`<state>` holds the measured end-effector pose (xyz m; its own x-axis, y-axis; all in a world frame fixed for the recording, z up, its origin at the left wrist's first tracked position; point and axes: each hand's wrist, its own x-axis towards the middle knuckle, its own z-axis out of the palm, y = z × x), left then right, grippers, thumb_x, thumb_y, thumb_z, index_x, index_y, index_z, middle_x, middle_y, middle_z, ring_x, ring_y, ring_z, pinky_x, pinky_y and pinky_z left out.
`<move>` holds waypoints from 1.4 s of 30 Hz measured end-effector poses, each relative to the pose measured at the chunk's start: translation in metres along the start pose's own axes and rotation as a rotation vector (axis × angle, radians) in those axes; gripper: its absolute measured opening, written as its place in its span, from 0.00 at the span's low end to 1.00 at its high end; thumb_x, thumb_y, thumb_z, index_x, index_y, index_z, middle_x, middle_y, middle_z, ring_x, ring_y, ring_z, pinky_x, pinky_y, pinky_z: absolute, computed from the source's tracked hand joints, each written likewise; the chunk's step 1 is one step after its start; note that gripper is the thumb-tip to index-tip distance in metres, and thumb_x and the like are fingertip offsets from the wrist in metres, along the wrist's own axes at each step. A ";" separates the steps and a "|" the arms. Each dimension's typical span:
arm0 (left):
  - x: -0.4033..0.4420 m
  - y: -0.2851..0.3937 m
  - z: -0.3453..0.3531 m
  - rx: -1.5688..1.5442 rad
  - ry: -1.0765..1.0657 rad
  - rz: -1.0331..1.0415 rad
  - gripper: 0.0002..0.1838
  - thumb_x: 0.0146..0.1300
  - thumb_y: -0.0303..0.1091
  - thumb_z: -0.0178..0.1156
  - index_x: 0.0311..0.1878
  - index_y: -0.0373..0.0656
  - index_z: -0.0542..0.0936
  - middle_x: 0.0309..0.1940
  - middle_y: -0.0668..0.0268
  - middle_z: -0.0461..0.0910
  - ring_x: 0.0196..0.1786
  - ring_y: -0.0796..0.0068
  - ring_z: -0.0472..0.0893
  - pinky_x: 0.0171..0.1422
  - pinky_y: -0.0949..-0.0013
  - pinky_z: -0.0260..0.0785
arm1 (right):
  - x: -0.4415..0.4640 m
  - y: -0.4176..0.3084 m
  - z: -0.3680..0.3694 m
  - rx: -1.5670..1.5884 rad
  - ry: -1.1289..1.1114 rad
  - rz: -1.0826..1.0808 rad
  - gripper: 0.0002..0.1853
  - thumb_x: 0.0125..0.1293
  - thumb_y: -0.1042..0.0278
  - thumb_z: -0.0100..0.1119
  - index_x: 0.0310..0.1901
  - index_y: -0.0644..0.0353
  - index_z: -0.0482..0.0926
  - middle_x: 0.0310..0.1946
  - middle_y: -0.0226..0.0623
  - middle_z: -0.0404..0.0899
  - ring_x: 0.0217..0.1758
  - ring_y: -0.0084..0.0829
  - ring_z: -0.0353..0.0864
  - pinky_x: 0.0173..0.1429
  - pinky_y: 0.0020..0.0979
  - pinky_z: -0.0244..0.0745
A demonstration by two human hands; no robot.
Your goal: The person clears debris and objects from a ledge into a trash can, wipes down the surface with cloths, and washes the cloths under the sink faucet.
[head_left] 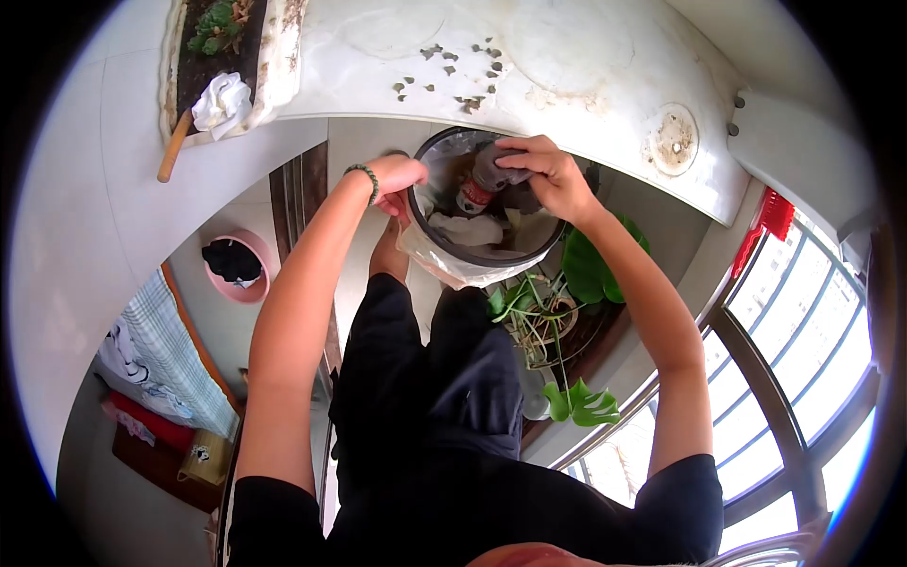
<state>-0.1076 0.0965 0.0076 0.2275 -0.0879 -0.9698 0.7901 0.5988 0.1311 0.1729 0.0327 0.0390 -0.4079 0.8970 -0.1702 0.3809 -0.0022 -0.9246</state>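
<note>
A round trash bin (487, 259) with a dark rim and a pale plastic liner (436, 257) stands in front of my body, below the white ledge. My left hand (392, 181) is at the bin's left rim, its fingers bent together by the liner; what they pinch is too small to make out. On the right side, my right hand (548, 175) has its fingers closed on a clear plastic bottle (479, 186) with a red label, held tilted inside the bin's opening. White crumpled waste (468, 229) lies in the bin under the bottle.
A white ledge (605, 85) with small dark bits curves across the top. At its left are a planter (280, 71), a white crumpled tissue (223, 104) and a wooden handle (175, 146). Green plants (590, 260) stand right of the bin; a pink basin (248, 291) is at left.
</note>
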 end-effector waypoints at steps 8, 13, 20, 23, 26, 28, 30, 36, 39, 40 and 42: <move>-0.011 -0.024 -0.031 0.004 0.015 -0.054 0.18 0.61 0.42 0.49 0.38 0.35 0.78 0.28 0.55 0.84 0.27 0.66 0.86 0.25 0.73 0.72 | 0.125 0.006 -0.067 -0.239 0.394 -0.206 0.26 0.59 0.88 0.43 0.55 0.58 0.82 0.61 0.40 0.76 0.61 0.36 0.76 0.68 0.30 0.68; -0.012 -0.028 -0.045 0.023 0.017 -0.029 0.20 0.61 0.44 0.48 0.36 0.34 0.80 0.29 0.52 0.85 0.28 0.67 0.86 0.28 0.73 0.74 | 0.134 0.023 -0.034 -0.432 0.311 -0.239 0.28 0.52 0.88 0.45 0.53 0.57 0.83 0.61 0.39 0.77 0.62 0.43 0.75 0.69 0.35 0.69; -0.011 -0.029 -0.049 0.004 -0.025 0.001 0.19 0.62 0.42 0.49 0.42 0.34 0.77 0.30 0.54 0.85 0.30 0.64 0.87 0.28 0.71 0.73 | 0.039 -0.022 0.041 -0.090 -0.190 -0.040 0.29 0.46 0.93 0.45 0.48 0.61 0.84 0.61 0.43 0.76 0.63 0.45 0.73 0.65 0.40 0.73; -0.014 -0.030 -0.053 0.011 -0.021 0.001 0.18 0.61 0.42 0.50 0.43 0.35 0.76 0.30 0.55 0.85 0.30 0.63 0.87 0.28 0.70 0.73 | 0.048 -0.034 0.037 0.137 -0.127 0.127 0.30 0.47 0.94 0.42 0.49 0.61 0.84 0.61 0.44 0.75 0.59 0.40 0.77 0.62 0.36 0.76; -0.011 -0.043 -0.063 0.010 -0.004 -0.010 0.18 0.60 0.41 0.50 0.42 0.35 0.77 0.30 0.55 0.85 0.29 0.63 0.87 0.27 0.71 0.73 | 0.099 -0.043 0.004 0.112 0.116 -0.039 0.30 0.51 0.93 0.38 0.52 0.64 0.82 0.60 0.46 0.73 0.52 0.36 0.82 0.51 0.29 0.85; -0.010 -0.052 -0.072 0.002 -0.027 -0.040 0.17 0.60 0.41 0.50 0.41 0.35 0.77 0.30 0.55 0.85 0.29 0.64 0.87 0.25 0.72 0.73 | 0.138 -0.024 -0.016 0.211 0.213 0.036 0.26 0.59 0.90 0.41 0.53 0.60 0.82 0.62 0.41 0.75 0.64 0.39 0.75 0.67 0.33 0.72; -0.017 -0.054 -0.078 0.004 0.006 -0.042 0.17 0.60 0.41 0.50 0.40 0.36 0.77 0.29 0.55 0.85 0.28 0.63 0.87 0.24 0.72 0.73 | 0.171 -0.015 -0.023 -0.236 0.316 -0.153 0.26 0.58 0.88 0.43 0.55 0.59 0.82 0.61 0.40 0.77 0.63 0.39 0.75 0.68 0.32 0.68; -0.019 -0.056 -0.090 0.062 0.063 -0.036 0.17 0.59 0.40 0.51 0.37 0.34 0.78 0.28 0.54 0.85 0.26 0.62 0.87 0.23 0.71 0.73 | 0.159 -0.013 0.042 -0.305 0.146 -0.327 0.25 0.48 0.90 0.51 0.46 0.56 0.85 0.56 0.36 0.81 0.55 0.44 0.78 0.62 0.38 0.75; -0.020 -0.058 -0.090 0.080 0.062 -0.020 0.17 0.59 0.40 0.51 0.36 0.33 0.78 0.28 0.53 0.85 0.27 0.62 0.87 0.23 0.71 0.74 | 0.102 -0.033 0.075 -0.173 -0.141 -0.286 0.25 0.46 0.90 0.52 0.45 0.58 0.85 0.56 0.39 0.80 0.57 0.44 0.77 0.62 0.39 0.75; -0.019 -0.060 -0.090 0.084 0.062 -0.012 0.17 0.59 0.40 0.51 0.36 0.33 0.78 0.28 0.52 0.85 0.27 0.62 0.87 0.23 0.70 0.74 | 0.083 -0.029 0.086 -0.127 -0.254 -0.188 0.26 0.45 0.91 0.52 0.46 0.59 0.85 0.56 0.40 0.80 0.59 0.45 0.76 0.63 0.39 0.74; -0.021 -0.062 -0.087 0.106 0.076 0.022 0.17 0.59 0.39 0.51 0.35 0.31 0.78 0.28 0.52 0.84 0.27 0.62 0.87 0.24 0.69 0.75 | 0.057 -0.037 0.095 -0.071 -0.234 -0.132 0.26 0.44 0.91 0.51 0.46 0.60 0.85 0.56 0.40 0.79 0.59 0.46 0.75 0.61 0.41 0.74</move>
<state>-0.2108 0.1306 0.0014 0.2045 -0.0129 -0.9788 0.8423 0.5117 0.1693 0.0570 0.0420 0.0308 -0.6357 0.7607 -0.1313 0.3656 0.1468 -0.9191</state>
